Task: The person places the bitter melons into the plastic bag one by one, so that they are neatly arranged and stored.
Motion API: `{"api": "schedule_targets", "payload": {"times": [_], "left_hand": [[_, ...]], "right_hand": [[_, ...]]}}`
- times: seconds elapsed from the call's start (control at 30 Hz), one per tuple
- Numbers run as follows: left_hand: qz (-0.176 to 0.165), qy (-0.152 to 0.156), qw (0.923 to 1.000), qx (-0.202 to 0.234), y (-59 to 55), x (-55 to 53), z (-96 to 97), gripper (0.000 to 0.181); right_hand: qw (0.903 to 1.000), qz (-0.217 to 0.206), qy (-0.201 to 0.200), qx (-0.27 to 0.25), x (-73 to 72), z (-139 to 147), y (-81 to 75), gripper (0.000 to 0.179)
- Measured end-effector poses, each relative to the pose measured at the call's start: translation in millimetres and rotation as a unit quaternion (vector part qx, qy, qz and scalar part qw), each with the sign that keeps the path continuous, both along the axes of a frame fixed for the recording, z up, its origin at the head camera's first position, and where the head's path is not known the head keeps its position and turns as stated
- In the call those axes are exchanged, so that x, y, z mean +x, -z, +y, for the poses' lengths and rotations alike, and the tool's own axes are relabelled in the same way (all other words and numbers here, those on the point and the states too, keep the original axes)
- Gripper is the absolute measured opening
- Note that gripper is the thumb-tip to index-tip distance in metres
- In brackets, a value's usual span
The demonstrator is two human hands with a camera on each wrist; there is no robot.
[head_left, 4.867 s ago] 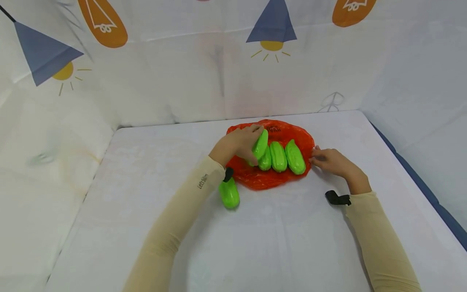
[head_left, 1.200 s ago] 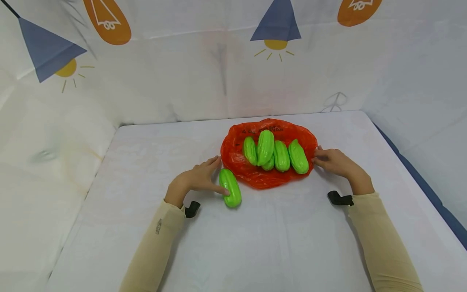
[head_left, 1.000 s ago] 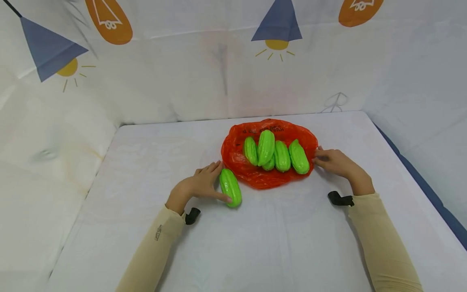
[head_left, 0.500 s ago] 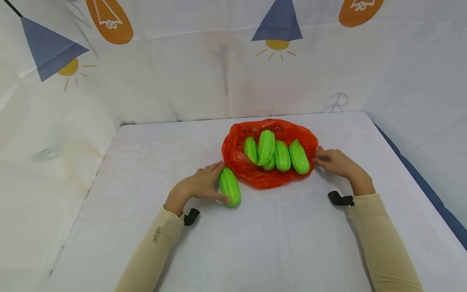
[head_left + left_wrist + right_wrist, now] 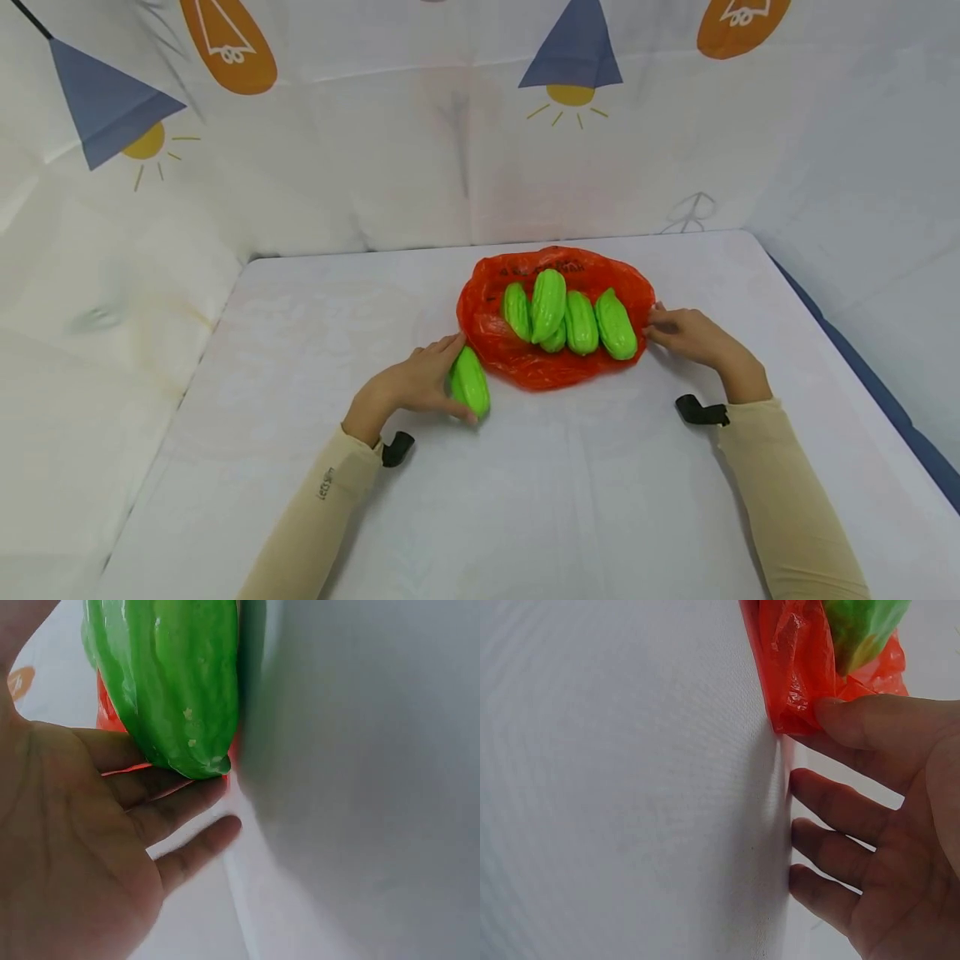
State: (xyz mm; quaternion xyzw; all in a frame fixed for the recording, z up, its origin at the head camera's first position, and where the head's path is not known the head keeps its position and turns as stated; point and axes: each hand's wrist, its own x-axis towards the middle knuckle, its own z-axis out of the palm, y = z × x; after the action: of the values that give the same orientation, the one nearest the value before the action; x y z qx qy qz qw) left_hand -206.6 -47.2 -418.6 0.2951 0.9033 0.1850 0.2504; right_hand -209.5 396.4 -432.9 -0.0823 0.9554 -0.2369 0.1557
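Note:
My left hand [image 5: 420,379] spans a glossy, ribbed green cucumber [image 5: 471,385] on the table, thumb at its near end and fingers at its far end. In the left wrist view the fingertips touch the tip of this cucumber [image 5: 176,682]; the thumb is mostly out of frame. Several more cucumbers [image 5: 581,323] lie on a flattened red plastic bag [image 5: 536,371], one of them on top of the others. My right hand [image 5: 688,335] pinches the right edge of the bag between thumb and forefinger; its other fingertips rest on the table in the right wrist view.
A white-covered table [image 5: 585,500] carries everything. A white printed cloth wall [image 5: 360,167] stands right behind it, with further white sheets at left and right. Black wrist mounts [image 5: 701,410] sit at both sleeves.
My left hand has come from the cucumbers on the bag to the loose one. That cucumber has just turned and shifted slightly left within the hand. My right hand stays at the bag's edge.

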Motion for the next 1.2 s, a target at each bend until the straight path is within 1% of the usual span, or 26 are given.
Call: {"api": "schedule_targets", "payload": {"times": [0.1,0.23,0.33,0.4,0.57,0.83,1.07,1.2], "left_hand": [[0.002,-0.025,0.9996,0.01,-2.6,-4.0,-8.8,0.127],[0.015,-0.066,0.9965,0.048,-8.2,-11.5,-27.7,0.126],[0.028,-0.082,0.9938,0.07,-11.1,-16.3,-41.8,0.12],[0.03,-0.093,0.9925,0.073,-12.1,-18.8,-50.0,0.117],[0.036,-0.103,0.9918,0.066,-11.4,-24.4,-65.8,0.114],[0.04,-0.121,0.9903,0.055,-7.1,-31.8,-85.1,0.118],[0.041,-0.123,0.9886,0.077,-5.3,-34.0,-89.8,0.121],[0.05,-0.128,0.9872,0.081,-5.8,-34.3,-89.3,0.122]], "right_hand": [[1.0,-0.003,0.0,0.001,0.3,0,-0.5,0.049],[1.0,-0.008,0.002,0.002,0.1,-1,-1.2,0.05],[1.0,-0.007,0.003,0.002,0.1,0,-0.7,0.049],[1.0,-0.004,0.003,0.003,0.4,0,-0.2,0.049],[1.0,0.001,-0.001,0.007,0.8,0,-0.1,0.048],[0.9999,0.001,-0.006,0.008,0.2,0,-1.3,0.046],[1.0,-0.002,-0.002,0.007,-0.2,-1,-1.1,0.046],[1.0,-0.004,-0.001,0.007,0.0,-1,-1.3,0.047]]}}
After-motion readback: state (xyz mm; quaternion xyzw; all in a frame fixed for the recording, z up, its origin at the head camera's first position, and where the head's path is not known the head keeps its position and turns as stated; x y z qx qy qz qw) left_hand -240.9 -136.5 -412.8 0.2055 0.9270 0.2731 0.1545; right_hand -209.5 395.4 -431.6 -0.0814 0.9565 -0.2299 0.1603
